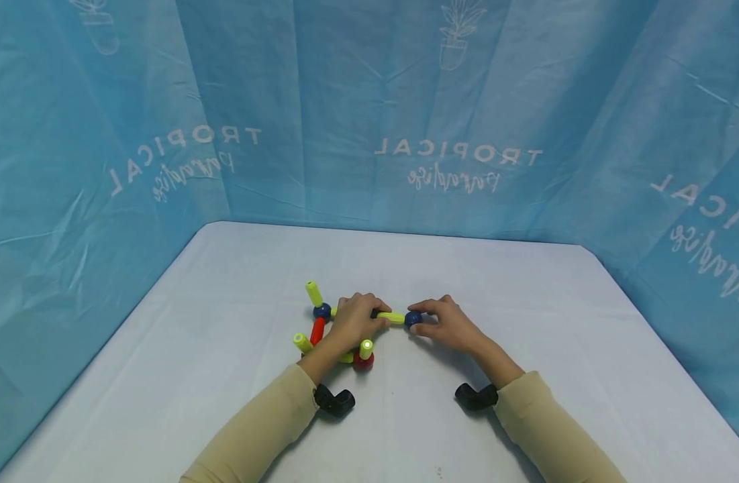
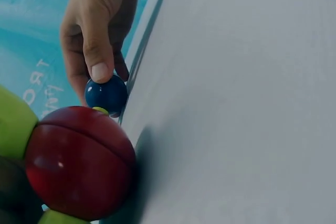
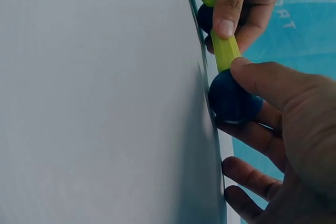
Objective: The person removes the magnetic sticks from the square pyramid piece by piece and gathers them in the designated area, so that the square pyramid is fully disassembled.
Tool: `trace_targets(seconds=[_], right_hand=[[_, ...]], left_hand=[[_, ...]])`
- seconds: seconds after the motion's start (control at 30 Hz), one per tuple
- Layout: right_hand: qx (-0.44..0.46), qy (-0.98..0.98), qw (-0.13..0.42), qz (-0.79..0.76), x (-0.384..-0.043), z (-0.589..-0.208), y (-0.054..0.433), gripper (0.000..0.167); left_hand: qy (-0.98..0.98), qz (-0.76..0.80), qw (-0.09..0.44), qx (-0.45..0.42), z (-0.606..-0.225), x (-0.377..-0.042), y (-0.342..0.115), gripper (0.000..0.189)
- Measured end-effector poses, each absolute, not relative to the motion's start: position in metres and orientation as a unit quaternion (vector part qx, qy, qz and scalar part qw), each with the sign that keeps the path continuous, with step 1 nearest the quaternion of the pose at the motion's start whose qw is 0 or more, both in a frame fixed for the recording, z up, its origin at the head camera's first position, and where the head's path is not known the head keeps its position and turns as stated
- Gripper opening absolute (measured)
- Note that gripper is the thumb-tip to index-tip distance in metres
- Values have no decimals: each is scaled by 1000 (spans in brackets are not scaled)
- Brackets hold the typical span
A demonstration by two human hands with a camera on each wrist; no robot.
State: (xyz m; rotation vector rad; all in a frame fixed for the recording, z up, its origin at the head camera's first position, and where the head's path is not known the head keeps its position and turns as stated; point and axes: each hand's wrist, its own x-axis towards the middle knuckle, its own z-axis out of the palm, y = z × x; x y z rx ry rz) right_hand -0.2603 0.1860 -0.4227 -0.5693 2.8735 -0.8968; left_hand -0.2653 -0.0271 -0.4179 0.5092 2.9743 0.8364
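My right hand (image 1: 444,324) pinches a dark blue ball (image 1: 413,318) between thumb and fingers, at the end of a yellow-green rod (image 1: 395,318). That same rod is gripped by my left hand (image 1: 356,318), its thumb lying along the ribbed side in the right wrist view, close to another blue ball (image 3: 205,18). Leftward the rod line runs on under the left hand to a third blue ball (image 1: 322,311), which bears an upright yellow-green rod (image 1: 313,294). From there a red rod (image 1: 317,331) leads toward me. The left hand and wrist hide part of the structure.
A red ball (image 1: 363,361) with an upright yellow-green rod (image 1: 366,348) forms the near corner, beside the left wrist. Another short rod (image 1: 303,343) stands left of it. The white table (image 1: 526,295) is backed by a blue printed curtain (image 1: 345,100). Black wrist cameras (image 1: 335,401) sit on both wrists.
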Motion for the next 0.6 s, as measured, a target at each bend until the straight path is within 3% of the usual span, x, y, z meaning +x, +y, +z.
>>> trace_targets(seconds=[0.6], right_hand=[[-148, 943, 24, -297, -255, -426, 205, 41]], left_hand=[[953, 261, -26, 151, -422, -265, -36, 22]])
